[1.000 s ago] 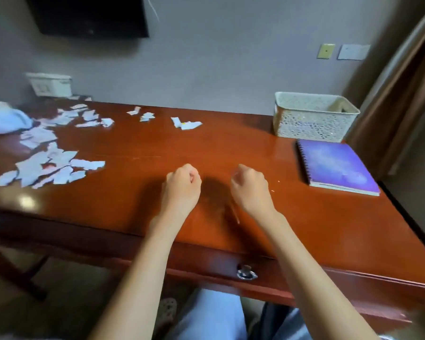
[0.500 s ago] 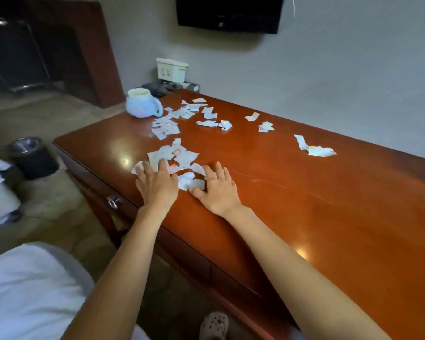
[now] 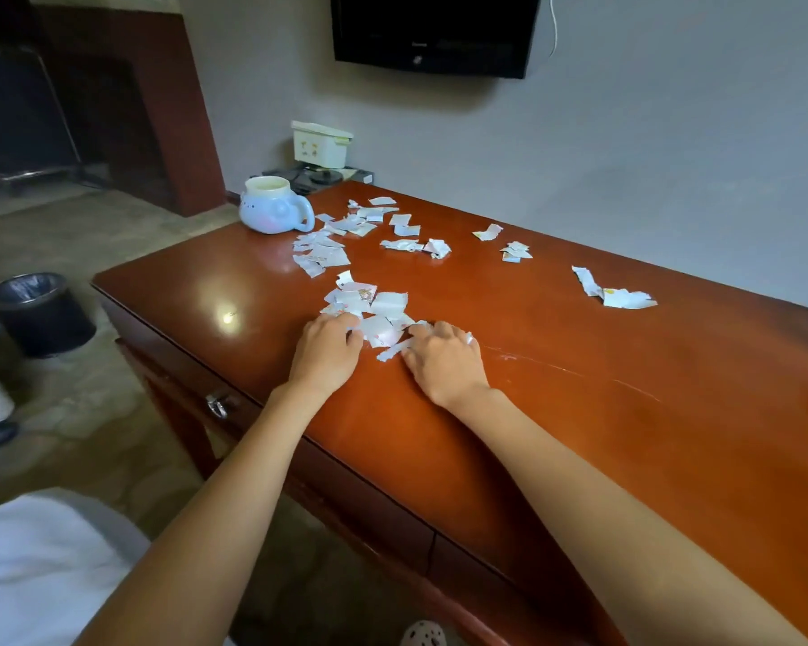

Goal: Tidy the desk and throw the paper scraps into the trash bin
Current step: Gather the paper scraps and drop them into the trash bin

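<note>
White paper scraps lie scattered over the left half of the red-brown wooden desk (image 3: pixel 579 412). The nearest pile of scraps (image 3: pixel 376 305) sits right in front of my hands. My left hand (image 3: pixel 327 354) has its fingers curled over the pile's left edge. My right hand (image 3: pixel 446 363) curls over scraps at the pile's right side, with a white bit showing between its fingers. More scraps (image 3: pixel 325 249) lie farther back, and a crumpled strip (image 3: pixel 619 297) lies off to the right. The black trash bin (image 3: pixel 38 314) stands on the floor, left of the desk.
A pale blue mug (image 3: pixel 274 212) stands at the desk's far left corner beside the scraps. A white box (image 3: pixel 320 144) and dark devices sit against the wall behind it. A TV (image 3: pixel 432 32) hangs above. White bedding (image 3: pixel 33 566) is at lower left.
My view swung from the desk's right end to its left end. My hands reached the scrap pile, lay flat on it half a second ago, and now have their fingers curled, drawing scraps together.
</note>
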{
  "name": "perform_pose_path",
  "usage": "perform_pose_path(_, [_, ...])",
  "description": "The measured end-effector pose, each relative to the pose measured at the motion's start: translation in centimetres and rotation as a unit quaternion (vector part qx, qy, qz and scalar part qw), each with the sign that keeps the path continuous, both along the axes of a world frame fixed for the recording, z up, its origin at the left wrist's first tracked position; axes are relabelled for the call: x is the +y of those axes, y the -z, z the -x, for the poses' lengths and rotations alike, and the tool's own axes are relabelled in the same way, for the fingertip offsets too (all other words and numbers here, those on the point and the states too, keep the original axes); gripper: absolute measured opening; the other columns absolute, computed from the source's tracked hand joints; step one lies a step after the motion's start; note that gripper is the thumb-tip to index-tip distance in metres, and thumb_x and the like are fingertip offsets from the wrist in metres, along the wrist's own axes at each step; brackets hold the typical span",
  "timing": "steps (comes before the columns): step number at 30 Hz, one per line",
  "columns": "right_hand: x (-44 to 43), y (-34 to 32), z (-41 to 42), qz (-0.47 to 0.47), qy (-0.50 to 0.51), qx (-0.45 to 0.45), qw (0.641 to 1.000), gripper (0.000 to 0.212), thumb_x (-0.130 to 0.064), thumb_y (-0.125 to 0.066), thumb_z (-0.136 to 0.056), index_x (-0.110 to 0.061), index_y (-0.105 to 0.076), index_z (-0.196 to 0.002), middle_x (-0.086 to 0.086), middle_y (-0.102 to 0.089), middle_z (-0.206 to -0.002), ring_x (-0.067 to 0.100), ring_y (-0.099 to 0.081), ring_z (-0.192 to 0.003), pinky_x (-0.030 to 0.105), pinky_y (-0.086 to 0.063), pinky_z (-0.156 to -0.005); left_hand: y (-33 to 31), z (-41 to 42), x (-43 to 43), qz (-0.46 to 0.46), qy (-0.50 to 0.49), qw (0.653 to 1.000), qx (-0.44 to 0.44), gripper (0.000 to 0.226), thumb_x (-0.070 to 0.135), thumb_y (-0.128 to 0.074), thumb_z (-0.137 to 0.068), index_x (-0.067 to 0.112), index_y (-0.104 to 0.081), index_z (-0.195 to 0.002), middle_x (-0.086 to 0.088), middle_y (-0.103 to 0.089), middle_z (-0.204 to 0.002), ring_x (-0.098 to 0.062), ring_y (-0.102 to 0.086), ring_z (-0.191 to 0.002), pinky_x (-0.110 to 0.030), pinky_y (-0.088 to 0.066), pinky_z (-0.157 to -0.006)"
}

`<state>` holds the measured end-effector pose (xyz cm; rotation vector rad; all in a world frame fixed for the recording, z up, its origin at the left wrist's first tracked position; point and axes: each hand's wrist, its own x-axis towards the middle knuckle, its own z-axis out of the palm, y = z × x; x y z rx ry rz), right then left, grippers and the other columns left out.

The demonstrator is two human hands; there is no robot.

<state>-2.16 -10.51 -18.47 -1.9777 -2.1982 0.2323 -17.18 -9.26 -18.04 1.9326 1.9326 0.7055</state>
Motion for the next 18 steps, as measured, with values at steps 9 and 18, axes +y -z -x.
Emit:
perform_pose_path(9, [-0.2, -0.4, -2.0, 0.011, 0.031, -0.001, 0.999, 0.064, -0.053, -0.038, -0.093, -0.023, -0.02, -0.147, 0.011, -0.017, -0.156, 0.034, -0.014, -0.144, 0.053, -0.015, -0.115, 0.8, -2.1, 2.2, 0.103, -0.015, 0.985, 0.136, 0.076, 0.062, -0.029, -0.091, 0.024, -0.002, -0.151, -0.017, 0.007, -0.158, -0.039, 0.007, -0.145, -0.048, -0.002, -0.118])
perform_pose_path(18, [0.0, 0.2, -2.0, -0.082, -0.003, -0.051, 0.995, 0.041, -0.037, -0.034, -0.099, -0.014, -0.045, -0.132, 0.011, -0.046, -0.13, 0.029, -0.043, -0.12, 0.038, -0.038, -0.095, 1.2, -3.5, 2.3, -0.022, 0.038, 0.989, 0.139, 0.053, 0.042, -0.04, -0.095, 0.02, -0.035, -0.143, -0.008, -0.037, -0.146, -0.027, -0.03, -0.135, -0.039, -0.026, -0.11])
